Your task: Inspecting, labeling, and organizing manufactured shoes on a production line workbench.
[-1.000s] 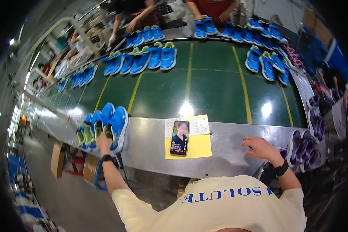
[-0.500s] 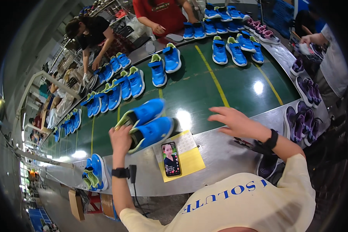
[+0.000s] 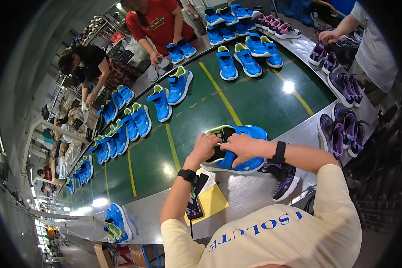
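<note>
A pair of blue sneakers with lime-green linings and white soles is over the metal edge in front of me, one far sneaker [image 3: 254, 131] and one near sneaker [image 3: 250, 166], side by side with toes to the right. My left hand [image 3: 204, 148] grips them at the collars. My right hand [image 3: 242, 147] is on the near sneaker's opening, its fingers bent at the collar and partly hidden inside it. Below my left wrist lies a phone [image 3: 194, 210], partly covered by the forearm, on a yellow sheet [image 3: 215, 202].
Pairs of blue sneakers [image 3: 169, 96] stand along the green conveyor belt [image 3: 201, 116]. One blue pair [image 3: 117, 222] sits on the metal edge at left. Purple-black sneakers [image 3: 339, 129] stand at right, with a dark sneaker [image 3: 286, 183] below my right forearm. Co-workers [image 3: 158, 22] work across the belt.
The blue pair has moved right in my left hand. My right hand, stretched out and empty before, has come onto the near sneaker. The view has shifted, so the belt's sneakers appear farther left.
</note>
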`<action>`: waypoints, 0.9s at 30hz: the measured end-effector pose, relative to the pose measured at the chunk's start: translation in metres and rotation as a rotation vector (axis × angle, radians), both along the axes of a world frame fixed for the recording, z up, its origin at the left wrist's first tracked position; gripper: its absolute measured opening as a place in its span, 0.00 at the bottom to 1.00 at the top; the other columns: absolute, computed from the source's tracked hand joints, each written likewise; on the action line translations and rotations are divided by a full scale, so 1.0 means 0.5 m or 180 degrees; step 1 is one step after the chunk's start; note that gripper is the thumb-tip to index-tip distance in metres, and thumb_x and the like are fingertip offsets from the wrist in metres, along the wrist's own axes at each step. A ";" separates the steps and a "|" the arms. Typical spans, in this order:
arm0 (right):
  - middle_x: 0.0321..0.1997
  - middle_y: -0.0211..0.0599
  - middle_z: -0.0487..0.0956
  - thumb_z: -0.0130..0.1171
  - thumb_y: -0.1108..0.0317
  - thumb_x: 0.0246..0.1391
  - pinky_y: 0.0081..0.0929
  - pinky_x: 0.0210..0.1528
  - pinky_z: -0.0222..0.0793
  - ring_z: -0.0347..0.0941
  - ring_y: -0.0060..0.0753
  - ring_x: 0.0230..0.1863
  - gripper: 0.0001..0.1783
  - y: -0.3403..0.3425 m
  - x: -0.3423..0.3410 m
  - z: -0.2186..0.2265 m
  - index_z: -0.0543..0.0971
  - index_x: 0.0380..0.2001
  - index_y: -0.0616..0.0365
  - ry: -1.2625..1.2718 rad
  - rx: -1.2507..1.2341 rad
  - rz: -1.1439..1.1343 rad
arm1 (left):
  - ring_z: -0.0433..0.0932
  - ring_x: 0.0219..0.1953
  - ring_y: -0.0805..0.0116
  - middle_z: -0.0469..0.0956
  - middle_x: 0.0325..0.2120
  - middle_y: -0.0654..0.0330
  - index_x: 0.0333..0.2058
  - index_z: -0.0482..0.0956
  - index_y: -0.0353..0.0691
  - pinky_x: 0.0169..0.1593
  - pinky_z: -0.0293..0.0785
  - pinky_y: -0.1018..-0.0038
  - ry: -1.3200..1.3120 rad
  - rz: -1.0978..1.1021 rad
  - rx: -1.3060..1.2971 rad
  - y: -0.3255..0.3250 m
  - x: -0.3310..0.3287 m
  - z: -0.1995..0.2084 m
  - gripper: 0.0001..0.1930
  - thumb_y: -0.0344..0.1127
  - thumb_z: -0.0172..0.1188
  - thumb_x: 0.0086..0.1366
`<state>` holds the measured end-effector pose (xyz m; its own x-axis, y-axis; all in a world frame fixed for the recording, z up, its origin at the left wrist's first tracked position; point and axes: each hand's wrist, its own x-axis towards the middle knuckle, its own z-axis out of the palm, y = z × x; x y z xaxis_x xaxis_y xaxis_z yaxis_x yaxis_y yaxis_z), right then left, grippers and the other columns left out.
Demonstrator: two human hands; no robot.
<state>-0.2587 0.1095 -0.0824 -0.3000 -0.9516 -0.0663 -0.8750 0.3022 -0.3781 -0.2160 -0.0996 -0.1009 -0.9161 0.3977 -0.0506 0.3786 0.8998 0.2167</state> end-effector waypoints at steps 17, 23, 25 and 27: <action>0.33 0.45 0.78 0.67 0.47 0.32 0.39 0.38 0.70 0.75 0.48 0.38 0.29 -0.132 -0.195 0.043 0.74 0.35 0.55 -0.0347 -0.0927 -0.1663 | 0.66 0.50 0.52 0.68 0.45 0.51 0.46 0.71 0.39 0.53 0.63 0.61 0.0877 0.1108 0.1271 0.242 0.291 -0.164 0.18 0.31 0.58 0.54; 0.38 0.51 0.76 0.66 0.55 0.37 0.40 0.43 0.71 0.73 0.51 0.43 0.25 -0.249 -0.456 0.154 0.73 0.36 0.60 0.0875 -0.1494 -0.2333 | 0.65 0.52 0.56 0.67 0.47 0.55 0.47 0.71 0.41 0.55 0.61 0.62 0.0943 0.1147 0.1221 0.251 0.283 -0.185 0.19 0.35 0.57 0.55; 0.41 0.52 0.73 0.67 0.63 0.37 0.42 0.42 0.71 0.71 0.53 0.45 0.24 -0.300 -0.485 0.180 0.72 0.39 0.61 0.1410 -0.1782 -0.2321 | 0.65 0.52 0.57 0.67 0.46 0.55 0.46 0.71 0.41 0.55 0.61 0.63 0.0932 0.1209 0.1254 0.249 0.280 -0.182 0.18 0.35 0.57 0.56; 0.38 0.53 0.74 0.66 0.63 0.37 0.41 0.41 0.71 0.72 0.52 0.43 0.22 -0.337 -0.435 0.165 0.73 0.37 0.60 0.0983 -0.1384 -0.1552 | 0.65 0.52 0.59 0.68 0.46 0.57 0.46 0.71 0.41 0.53 0.61 0.64 0.0923 0.1295 0.1332 0.251 0.285 -0.179 0.18 0.34 0.57 0.56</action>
